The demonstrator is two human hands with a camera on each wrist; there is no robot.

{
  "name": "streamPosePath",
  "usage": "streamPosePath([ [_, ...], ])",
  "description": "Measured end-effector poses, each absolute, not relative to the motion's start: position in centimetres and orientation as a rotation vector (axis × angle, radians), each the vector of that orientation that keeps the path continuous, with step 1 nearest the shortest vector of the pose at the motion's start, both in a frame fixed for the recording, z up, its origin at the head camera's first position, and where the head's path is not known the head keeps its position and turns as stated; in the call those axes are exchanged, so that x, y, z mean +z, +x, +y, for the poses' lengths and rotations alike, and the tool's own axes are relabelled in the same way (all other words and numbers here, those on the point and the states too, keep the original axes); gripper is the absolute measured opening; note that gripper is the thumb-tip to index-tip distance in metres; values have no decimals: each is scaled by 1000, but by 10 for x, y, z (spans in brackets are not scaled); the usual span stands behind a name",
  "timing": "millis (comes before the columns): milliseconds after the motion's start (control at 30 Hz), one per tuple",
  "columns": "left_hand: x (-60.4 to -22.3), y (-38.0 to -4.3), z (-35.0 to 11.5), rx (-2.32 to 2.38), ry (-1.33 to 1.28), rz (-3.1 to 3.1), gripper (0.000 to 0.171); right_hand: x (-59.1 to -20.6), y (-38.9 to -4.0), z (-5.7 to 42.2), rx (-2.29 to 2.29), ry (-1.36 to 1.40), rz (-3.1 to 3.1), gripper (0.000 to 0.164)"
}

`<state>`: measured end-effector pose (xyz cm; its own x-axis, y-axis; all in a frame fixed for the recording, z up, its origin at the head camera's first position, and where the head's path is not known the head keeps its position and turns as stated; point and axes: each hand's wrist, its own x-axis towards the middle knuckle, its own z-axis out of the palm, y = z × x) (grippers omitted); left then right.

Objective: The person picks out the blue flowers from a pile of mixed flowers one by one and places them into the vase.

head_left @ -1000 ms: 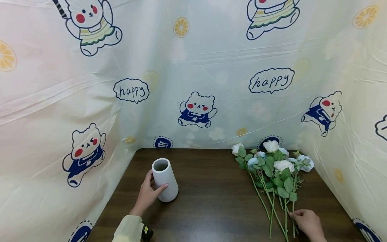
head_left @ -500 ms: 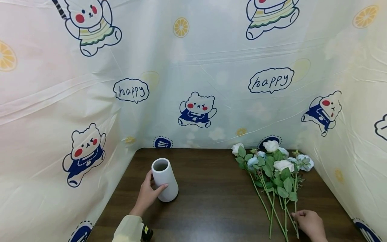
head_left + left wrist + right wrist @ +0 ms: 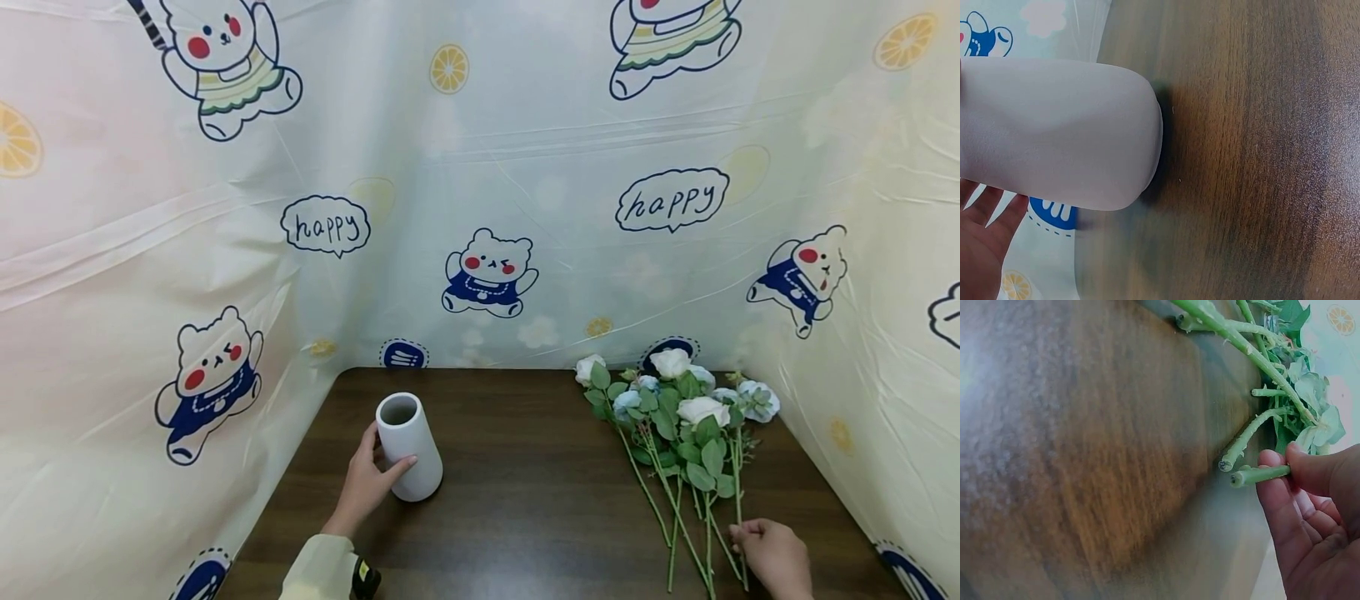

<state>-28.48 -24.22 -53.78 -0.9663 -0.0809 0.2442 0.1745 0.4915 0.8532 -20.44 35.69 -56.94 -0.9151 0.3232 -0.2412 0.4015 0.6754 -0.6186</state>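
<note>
A white vase [image 3: 414, 458] stands upright on the left part of the table, its round mouth facing up. My left hand [image 3: 367, 490] holds it from the left, thumb across the front and fingers round the far side. In the left wrist view the vase [image 3: 1066, 134] fills much of the picture. To the right lies a bunch of artificial flowers [image 3: 703, 412], white and light blue, with green leaves and long stems. My right hand [image 3: 774, 554] pinches one flower stem [image 3: 1246, 477] near its cut end, between thumb and forefinger. Which bloom belongs to it is hard to tell.
The dark brown wooden table [image 3: 525, 517] runs between vase and flowers. Other stems [image 3: 1238, 440] lie close beside the pinched one. A patterned curtain [image 3: 487, 183] with bears and orange slices encloses the back and both sides.
My right hand has moved slightly right, and the pinched stem has swung right, away from the other stems. The left hand and vase have stayed in place.
</note>
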Motion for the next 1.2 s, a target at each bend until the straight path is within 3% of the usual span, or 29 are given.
streamPosePath([
  [1200,-537,-284,-243,-1488,-103,-2467,90,-560,-199,358,-882,621,3296,20],
])
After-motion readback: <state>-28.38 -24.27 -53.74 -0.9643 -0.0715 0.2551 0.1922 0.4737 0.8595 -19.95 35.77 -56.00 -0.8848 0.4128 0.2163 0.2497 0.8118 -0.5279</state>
